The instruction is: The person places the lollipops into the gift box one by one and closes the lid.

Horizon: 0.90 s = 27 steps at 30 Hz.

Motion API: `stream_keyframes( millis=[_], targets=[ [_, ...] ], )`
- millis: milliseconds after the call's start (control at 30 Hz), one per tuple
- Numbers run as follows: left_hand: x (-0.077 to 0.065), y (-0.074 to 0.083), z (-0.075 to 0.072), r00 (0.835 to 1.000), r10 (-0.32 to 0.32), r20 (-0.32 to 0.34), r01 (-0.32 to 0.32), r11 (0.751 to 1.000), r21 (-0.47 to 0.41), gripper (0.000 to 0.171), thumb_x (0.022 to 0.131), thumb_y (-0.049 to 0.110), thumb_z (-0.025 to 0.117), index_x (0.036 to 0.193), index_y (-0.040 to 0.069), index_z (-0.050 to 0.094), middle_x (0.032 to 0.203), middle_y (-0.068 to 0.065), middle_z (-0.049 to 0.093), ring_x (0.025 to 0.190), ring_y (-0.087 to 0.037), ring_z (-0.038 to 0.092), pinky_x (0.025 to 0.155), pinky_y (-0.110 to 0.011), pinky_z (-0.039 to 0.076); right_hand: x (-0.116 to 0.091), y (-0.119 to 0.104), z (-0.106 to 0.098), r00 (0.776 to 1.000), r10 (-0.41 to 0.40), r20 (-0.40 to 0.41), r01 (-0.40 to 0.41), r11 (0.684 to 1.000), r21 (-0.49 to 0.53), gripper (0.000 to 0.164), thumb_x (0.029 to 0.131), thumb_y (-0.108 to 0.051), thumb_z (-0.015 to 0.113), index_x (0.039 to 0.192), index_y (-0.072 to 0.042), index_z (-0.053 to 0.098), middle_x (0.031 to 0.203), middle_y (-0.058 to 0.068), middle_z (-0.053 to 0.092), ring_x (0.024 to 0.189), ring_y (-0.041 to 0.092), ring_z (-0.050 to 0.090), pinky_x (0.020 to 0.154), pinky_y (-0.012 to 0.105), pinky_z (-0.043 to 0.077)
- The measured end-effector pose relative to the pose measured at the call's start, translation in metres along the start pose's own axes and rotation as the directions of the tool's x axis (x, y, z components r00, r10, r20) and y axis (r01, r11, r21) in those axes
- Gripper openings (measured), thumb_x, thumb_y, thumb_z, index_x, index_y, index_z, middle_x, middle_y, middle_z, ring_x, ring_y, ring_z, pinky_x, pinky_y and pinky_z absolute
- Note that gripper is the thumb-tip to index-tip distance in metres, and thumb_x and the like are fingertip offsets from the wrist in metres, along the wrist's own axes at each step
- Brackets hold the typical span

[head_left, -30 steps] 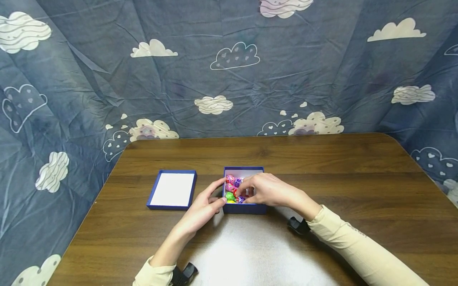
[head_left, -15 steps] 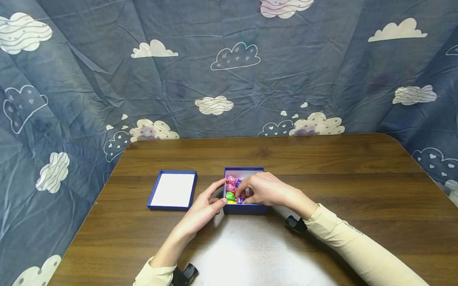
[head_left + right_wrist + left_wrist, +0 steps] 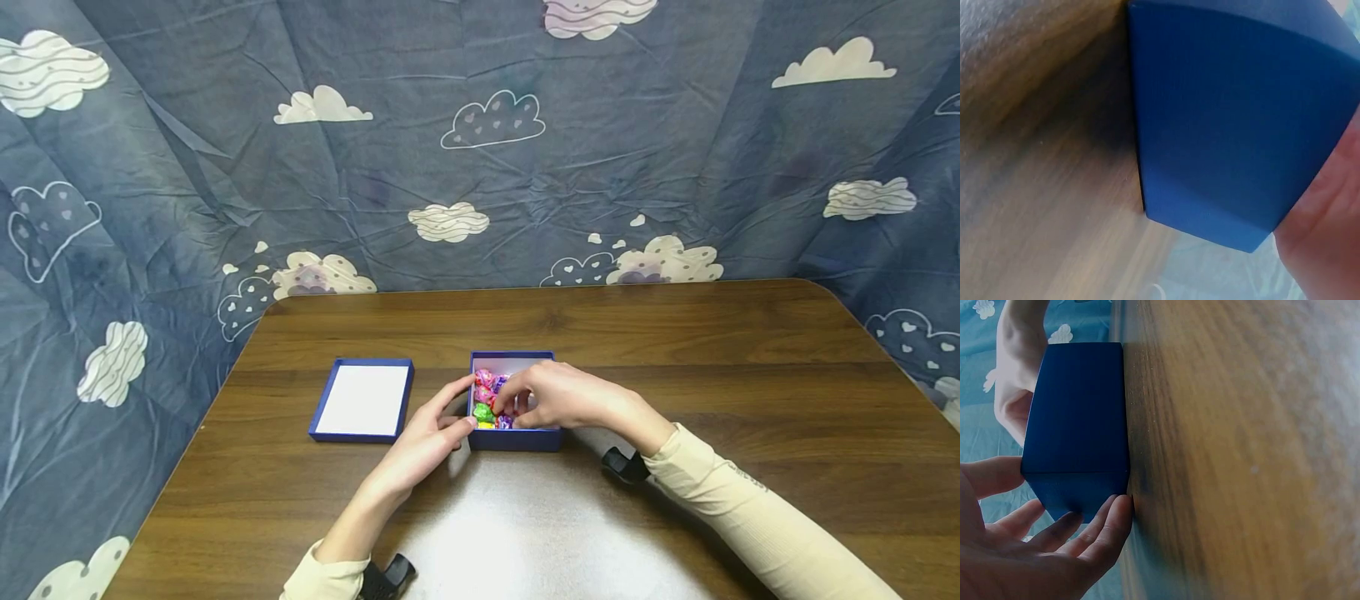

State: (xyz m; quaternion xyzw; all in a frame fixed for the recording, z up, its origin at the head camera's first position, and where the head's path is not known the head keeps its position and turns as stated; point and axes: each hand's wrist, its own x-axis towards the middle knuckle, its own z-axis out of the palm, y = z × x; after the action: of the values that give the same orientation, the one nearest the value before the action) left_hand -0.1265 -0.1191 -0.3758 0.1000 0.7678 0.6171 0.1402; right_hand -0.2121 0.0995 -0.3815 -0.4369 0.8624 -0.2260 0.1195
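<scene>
A small blue box (image 3: pixel 514 440) with a white inside stands on the table, holding several shiny wrapped candies in a pink, green, yellow and purple mix. My left hand (image 3: pixel 422 439) rests its fairly straight fingers against the box's left side, with the thumb at the near corner. In the left wrist view, its fingertips (image 3: pixel 1116 515) touch the blue end wall. My right hand (image 3: pixel 562 398) reaches over the right wall, its fingers curled down inside, pinching a purple wrapped candy (image 3: pixel 506 422) near the front. A green candy (image 3: pixel 483 412) lies beside it. The palm hides the box's right part.
Left of the box lies its blue lid (image 3: pixel 362 400), white inside facing up. The brown wooden table (image 3: pixel 675 333) ends at the back against a dark blue cloth (image 3: pixel 495 183) with white clouds.
My right hand's fingers shift slightly inside the box, and the purple candy by them turns a little. The left hand, box and lid keep their places.
</scene>
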Motion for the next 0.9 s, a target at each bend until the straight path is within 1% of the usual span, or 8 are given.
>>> stream_keyframes(
  millis=[100, 233, 367, 467, 567, 667, 767, 900],
  targets=[
    [0.0, 0.001, 0.0, 1.0, 0.0, 0.002, 0.0, 1.0, -0.003, 0.057, 0.092, 0.005, 0.052, 0.144, 0.017, 0.034, 0.133, -0.021, 0.045, 0.092, -0.031, 0.058, 0.079, -0.046, 0.046, 0.0, 0.0, -0.002, 1.0, -0.017, -0.015, 0.018, 0.997, 0.072, 0.018, 0.08, -0.017, 0.071, 0.097, -0.02, 0.071, 0.083, -0.014, 0.064, 0.077, 0.002, 0.058, 0.068, 0.025, 0.048],
    [-0.001, 0.001, -0.001, 1.0, 0.002, 0.003, -0.002, 1.0, -0.005, 0.057, 0.092, 0.006, 0.052, 0.144, 0.017, 0.034, 0.137, -0.021, 0.041, 0.094, -0.029, 0.058, 0.08, -0.047, 0.045, -0.004, -0.002, -0.005, 0.995, -0.055, -0.081, 0.066, 0.988, 0.142, 0.017, 0.084, -0.016, 0.069, 0.101, -0.014, 0.07, 0.091, -0.007, 0.067, 0.079, 0.004, 0.058, 0.07, 0.028, 0.05],
    [0.0, 0.001, -0.001, 1.0, 0.002, 0.003, -0.002, 1.0, -0.002, 0.057, 0.092, 0.005, 0.052, 0.145, 0.017, 0.034, 0.138, -0.02, 0.04, 0.095, -0.029, 0.058, 0.08, -0.047, 0.045, -0.011, -0.008, -0.009, 0.986, -0.053, -0.157, 0.083, 0.978, 0.192, 0.019, 0.085, -0.015, 0.067, 0.104, -0.016, 0.069, 0.098, -0.003, 0.067, 0.083, 0.006, 0.059, 0.074, 0.035, 0.05],
    [0.004, -0.009, -0.001, 1.0, 0.003, 0.001, -0.003, 1.0, 0.0, 0.058, 0.092, 0.008, 0.054, 0.145, 0.018, 0.033, 0.142, -0.016, 0.036, 0.096, -0.028, 0.059, 0.081, -0.047, 0.046, -0.017, -0.012, -0.01, 0.979, -0.027, -0.202, 0.077, 0.966, 0.246, 0.022, 0.086, -0.014, 0.066, 0.107, -0.019, 0.067, 0.099, -0.002, 0.067, 0.084, 0.009, 0.06, 0.076, 0.038, 0.05],
    [0.008, -0.021, -0.002, 1.0, 0.002, -0.009, -0.002, 1.0, 0.014, 0.058, 0.092, 0.013, 0.055, 0.145, 0.022, 0.034, 0.145, -0.012, 0.034, 0.099, -0.025, 0.059, 0.081, -0.046, 0.046, -0.023, -0.015, -0.009, 0.972, 0.005, -0.236, 0.066, 0.954, 0.292, 0.023, 0.087, -0.016, 0.066, 0.109, -0.021, 0.065, 0.1, -0.001, 0.066, 0.084, 0.011, 0.061, 0.076, 0.036, 0.05],
    [0.008, -0.027, -0.004, 1.0, -0.006, -0.029, 0.007, 0.998, 0.056, 0.056, 0.093, 0.019, 0.057, 0.144, 0.027, 0.036, 0.145, -0.007, 0.035, 0.105, -0.022, 0.057, 0.083, -0.043, 0.045, -0.03, -0.019, -0.006, 0.964, 0.043, -0.261, 0.045, 0.946, 0.322, 0.022, 0.088, -0.018, 0.065, 0.11, -0.021, 0.064, 0.103, -0.002, 0.065, 0.086, 0.012, 0.061, 0.074, 0.033, 0.05],
    [0.004, -0.026, -0.006, 0.999, -0.006, -0.05, 0.011, 0.995, 0.098, 0.054, 0.093, 0.023, 0.057, 0.143, 0.029, 0.037, 0.144, -0.007, 0.036, 0.111, -0.022, 0.055, 0.089, -0.045, 0.042, -0.035, -0.024, -0.002, 0.953, 0.08, -0.291, 0.022, 0.943, 0.333, 0.023, 0.089, -0.02, 0.065, 0.112, -0.02, 0.064, 0.103, -0.004, 0.065, 0.087, 0.012, 0.06, 0.073, 0.031, 0.05],
    [-0.005, -0.024, -0.014, 0.993, 0.02, -0.118, 0.006, 0.976, 0.216, 0.049, 0.092, 0.027, 0.058, 0.138, 0.031, 0.043, 0.139, -0.008, 0.044, 0.115, -0.024, 0.052, 0.095, -0.049, 0.039, -0.037, -0.033, 0.005, 0.934, 0.124, -0.336, -0.007, 0.944, 0.33, 0.023, 0.09, -0.021, 0.064, 0.112, -0.022, 0.063, 0.102, -0.009, 0.064, 0.085, 0.009, 0.06, 0.072, 0.03, 0.05]
  ],
)
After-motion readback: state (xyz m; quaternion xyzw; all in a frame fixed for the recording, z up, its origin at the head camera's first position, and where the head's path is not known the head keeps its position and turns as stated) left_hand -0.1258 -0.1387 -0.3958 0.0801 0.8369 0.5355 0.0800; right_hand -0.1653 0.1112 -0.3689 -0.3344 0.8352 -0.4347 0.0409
